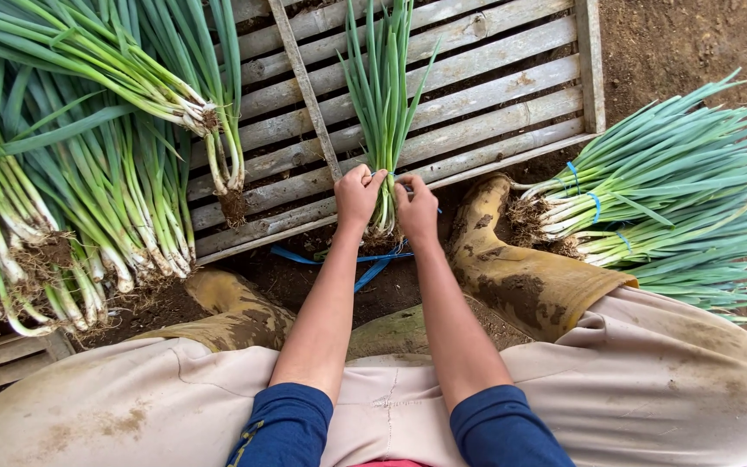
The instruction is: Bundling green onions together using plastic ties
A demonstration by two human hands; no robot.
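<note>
I see my left hand (358, 195) and right hand (417, 207) both closed around the white base of a small bunch of green onions (382, 104), standing upright just past twelve o'clock from my knees, against the near edge of a wooden slatted pallet (494, 78). I judge the bunch light and limp: the leaves would crease and snap easily, and the damp stalks may slip, so the firm white part just above the roots is the place to grip. A blue strap (373, 264) lies on the soil below my hands. At three o'clock lie bunches (667, 190) tied with blue bands; at nine o'clock a loose pile of onions (71, 173) with muddy roots. I see no packages, labels or signs.
</note>
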